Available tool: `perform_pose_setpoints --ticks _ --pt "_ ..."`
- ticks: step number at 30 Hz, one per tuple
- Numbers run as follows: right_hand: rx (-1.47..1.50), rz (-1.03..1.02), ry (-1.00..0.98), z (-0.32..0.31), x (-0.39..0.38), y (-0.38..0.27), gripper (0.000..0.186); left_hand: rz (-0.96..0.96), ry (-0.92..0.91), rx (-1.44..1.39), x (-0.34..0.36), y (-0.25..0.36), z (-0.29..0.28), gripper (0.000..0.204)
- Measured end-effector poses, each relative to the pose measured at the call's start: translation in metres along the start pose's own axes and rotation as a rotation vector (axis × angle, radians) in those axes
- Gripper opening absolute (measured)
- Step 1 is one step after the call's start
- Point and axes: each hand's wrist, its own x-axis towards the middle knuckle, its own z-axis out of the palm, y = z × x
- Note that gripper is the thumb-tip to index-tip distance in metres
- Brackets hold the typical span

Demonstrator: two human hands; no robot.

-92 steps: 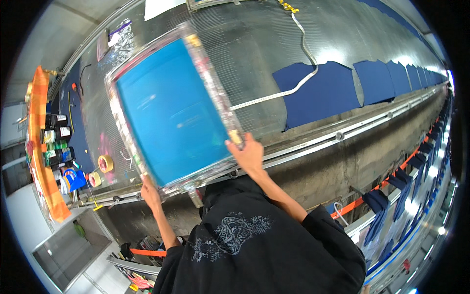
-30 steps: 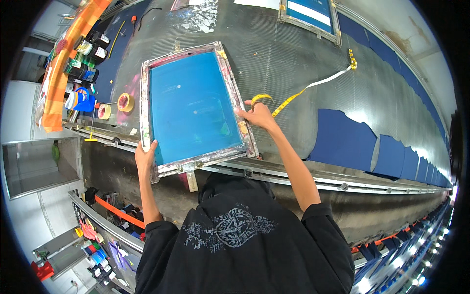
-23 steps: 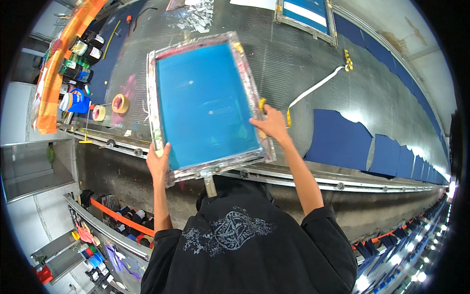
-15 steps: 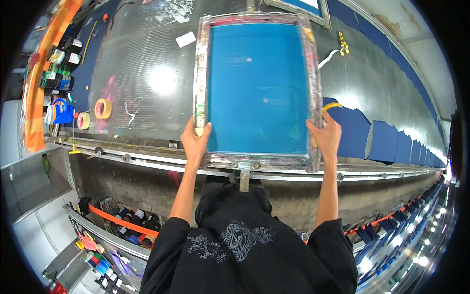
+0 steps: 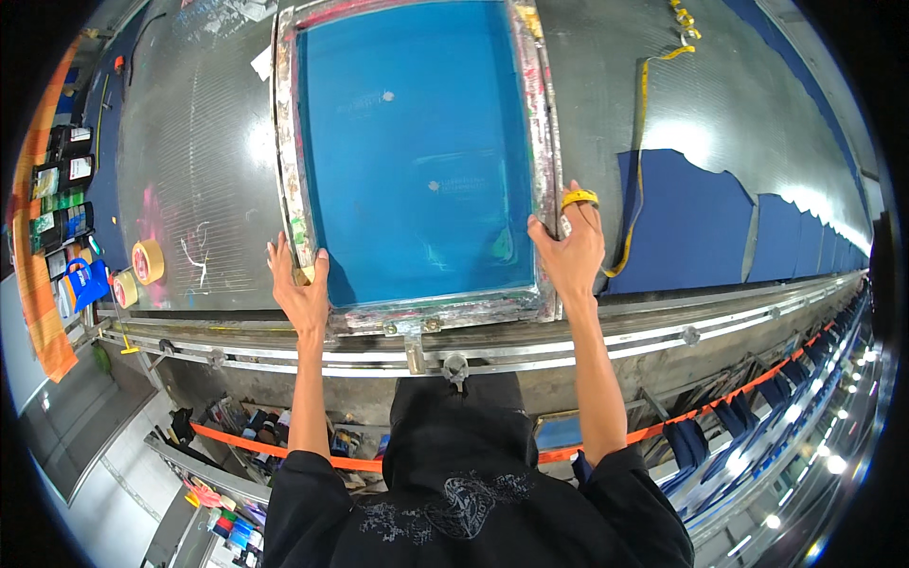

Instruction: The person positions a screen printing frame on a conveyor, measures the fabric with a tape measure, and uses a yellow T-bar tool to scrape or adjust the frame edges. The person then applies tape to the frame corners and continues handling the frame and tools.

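Note:
A screen printing frame (image 5: 541,114) with blue mesh (image 5: 417,227) lies over the grey table, its paint-stained rim toward me. My left hand (image 5: 301,293) grips the rim's near left side, thumb over the inner edge and fingers outside. On the near right side my right hand (image 5: 573,256) clasps the rim the same way. A yellow measuring tape (image 5: 643,133) loops by the right hand's fingers and trails across the table to a curled end at the far right. At the frame's near edge a metal bracket (image 5: 414,350) sticks out over the rail.
Navy fabric pieces (image 5: 682,227) lie along the table to the right. Masking tape rolls (image 5: 148,261) and black bottles (image 5: 74,172) stand at the left. A metal rail (image 5: 653,335) with a round clamp (image 5: 455,367) runs along the near edge. Shelves with an orange edge lie below.
Both hands have shifted left along the table with the printing frame. The yellow measuring tape now stretches out from the right hand across the table. The view has shifted too.

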Motion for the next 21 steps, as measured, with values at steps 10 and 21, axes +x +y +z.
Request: perform_pose_setpoints --ticks 10,21 --pt "-0.017 -0.02 -0.041 0.005 -0.028 0.023 0.049 0.04 -0.017 0.016 -0.017 -0.007 0.015 0.065" --pt "0.047 0.013 -0.012 0.018 -0.038 0.028 0.061 0.024 -0.028 0.033 -0.017 -0.006 0.015 0.063"
